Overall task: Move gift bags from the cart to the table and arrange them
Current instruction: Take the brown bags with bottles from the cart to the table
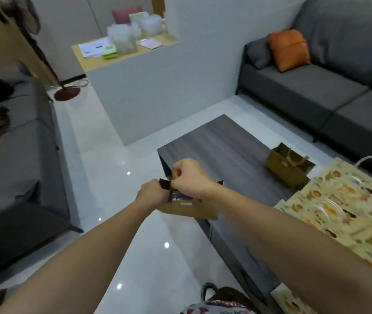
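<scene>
A small brown gift bag (189, 208) is gripped at its top by the left hand (152, 193) and right hand (190, 175) above the table's (221, 141) near corner.

Grey fabric sofa (311, 87) occupies upper right of frame, bearing one orange cushion (288, 49). Second grey sofa (17, 159) at left. White partition counter (144, 87) upper centre, carrying papers (91, 48) and clear plastic containers (124, 39). Glossy white floor (103, 168).
</scene>
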Available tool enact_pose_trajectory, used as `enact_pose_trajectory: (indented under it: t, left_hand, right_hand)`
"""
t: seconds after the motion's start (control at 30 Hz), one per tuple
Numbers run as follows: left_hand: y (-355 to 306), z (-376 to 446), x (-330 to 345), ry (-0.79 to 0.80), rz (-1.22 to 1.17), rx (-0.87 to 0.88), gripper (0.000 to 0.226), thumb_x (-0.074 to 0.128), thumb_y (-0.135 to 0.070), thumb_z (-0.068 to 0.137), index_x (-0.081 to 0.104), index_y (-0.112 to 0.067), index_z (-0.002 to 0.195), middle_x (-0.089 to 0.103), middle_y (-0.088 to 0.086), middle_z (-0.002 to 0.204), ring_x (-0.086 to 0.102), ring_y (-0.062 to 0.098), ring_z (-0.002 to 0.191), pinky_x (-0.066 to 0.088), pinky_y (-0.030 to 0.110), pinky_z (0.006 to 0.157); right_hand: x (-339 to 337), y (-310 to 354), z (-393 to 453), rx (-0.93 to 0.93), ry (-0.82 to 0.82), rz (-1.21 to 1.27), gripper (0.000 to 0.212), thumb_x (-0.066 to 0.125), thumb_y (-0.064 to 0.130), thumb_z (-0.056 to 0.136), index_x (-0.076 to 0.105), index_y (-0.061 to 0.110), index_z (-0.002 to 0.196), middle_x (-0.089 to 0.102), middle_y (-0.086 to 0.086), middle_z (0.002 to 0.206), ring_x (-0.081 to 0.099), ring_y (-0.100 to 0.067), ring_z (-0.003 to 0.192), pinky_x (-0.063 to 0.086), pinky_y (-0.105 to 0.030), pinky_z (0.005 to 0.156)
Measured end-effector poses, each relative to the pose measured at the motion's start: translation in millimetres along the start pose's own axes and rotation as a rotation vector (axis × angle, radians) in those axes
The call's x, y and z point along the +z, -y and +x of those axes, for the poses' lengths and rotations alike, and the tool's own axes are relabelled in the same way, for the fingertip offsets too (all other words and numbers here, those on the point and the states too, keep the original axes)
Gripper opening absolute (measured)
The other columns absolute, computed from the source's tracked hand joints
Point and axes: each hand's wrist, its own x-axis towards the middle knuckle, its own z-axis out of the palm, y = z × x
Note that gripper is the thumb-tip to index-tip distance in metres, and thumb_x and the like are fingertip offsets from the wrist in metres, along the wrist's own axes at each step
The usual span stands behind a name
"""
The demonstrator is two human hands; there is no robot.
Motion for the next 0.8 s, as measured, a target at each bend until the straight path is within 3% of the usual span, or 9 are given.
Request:
enact_pose_trajectory:
  t: [0.2,0.3,0.4,0.57,0.67,0.8]
  left_hand:
    - [-73.5,66.9,22.3,0.098,0.121,0.101,0.012,0.062,-0.024,0.083,0.062,-0.015,0.075,0.065,0.009,0.084,0.063,0.028,0.079,0.055,0.035,0.069]
    - [-102.4,108.5,32.6,0.168,0.177,0.141,0.014,0.061,-0.024,0.085,0.062,-0.013,0.075,0.063,0.006,0.078,0.059,0.024,0.072,0.054,0.033,0.066]
    - [-126.8,151.5,41.6,0.232,0.173,0.212,0.019,0.061,-0.028,0.087,0.069,-0.011,0.084,0.066,0.008,0.08,0.061,0.022,0.073,0.051,0.032,0.062]
    - [-165.7,213.7,54.1,0.362,0.228,0.337,0.021,0.065,-0.028,0.089,0.072,-0.011,0.098,0.072,0.011,0.095,0.066,0.023,0.085,0.054,0.034,0.071]
    - [-194.1,237.4,63.3,0.439,0.29,0.384,0.021,0.065,-0.03,0.093,0.07,-0.014,0.105,0.071,0.008,0.101,0.066,0.022,0.09,0.054,0.032,0.073]
    - [-236.8,255.7,87.1,0.465,0.343,0.426,0.022,0.063,-0.032,0.095,0.064,-0.015,0.11,0.068,0.008,0.099,0.063,0.02,0.083,0.048,0.03,0.062]
  right_hand:
    - [-50.7,-55.0,41.6,0.157,-0.146,0.033,0.023,0.062,-0.003,0.073,0.051,0.015,0.062,0.057,-0.007,0.065,0.056,-0.022,0.065,0.046,-0.034,0.054]
    - [-67.0,-77.0,62.3,0.238,-0.198,0.003,0.025,0.066,0.003,0.074,0.051,0.018,0.06,0.054,-0.002,0.06,0.055,-0.021,0.062,0.043,-0.033,0.05]
    - [-82.2,-98.0,83.0,0.314,-0.217,-0.025,0.026,0.066,0.005,0.076,0.049,0.017,0.061,0.051,-0.006,0.06,0.052,-0.022,0.058,0.039,-0.034,0.048]
    - [-105.3,-126.1,108.9,0.462,-0.297,-0.019,0.023,0.066,0.006,0.077,0.052,0.017,0.064,0.055,-0.008,0.062,0.055,-0.023,0.059,0.037,-0.035,0.049]
    - [-121.9,-142.4,117.6,0.529,-0.354,-0.016,0.017,0.066,0.009,0.081,0.057,0.018,0.071,0.062,-0.006,0.071,0.06,-0.021,0.065,0.047,-0.039,0.051]
    - [-146.2,-173.2,129.3,0.571,-0.446,-0.068,0.007,0.065,0.017,0.086,0.061,0.018,0.079,0.064,-0.003,0.08,0.061,-0.02,0.074,0.055,-0.042,0.064]
